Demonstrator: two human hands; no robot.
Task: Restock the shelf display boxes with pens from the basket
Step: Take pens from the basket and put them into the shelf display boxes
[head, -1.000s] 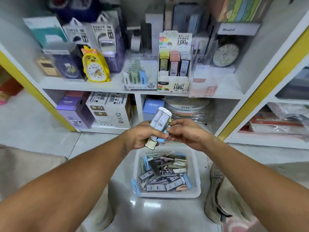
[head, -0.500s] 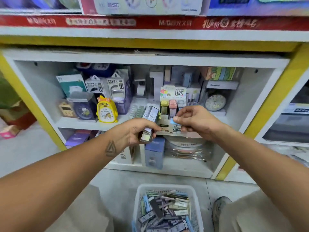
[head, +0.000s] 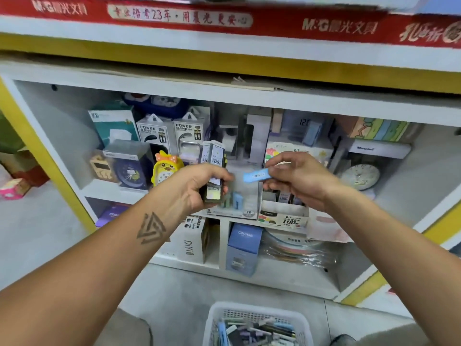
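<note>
Meanwhile left hand (head: 199, 186) grips a bundle of packs (head: 213, 168); right hand (head: 296, 181) pinches one blue pack (head: 257, 176).

The scene is evenly and brightly lit, with soft light and no hard shadows; the back of the shelf recess (head: 234, 136) sits dimmer than its white front edges. Motion blur smears most of the frame, worst along the red banner (head: 224, 18) at the top and on the small blue pack (head: 257, 175). Wide-angle distortion bows the shelf lines and stretches both forearms toward the lower corners. The basket (head: 257, 318) at the bottom edge is soft.
</note>
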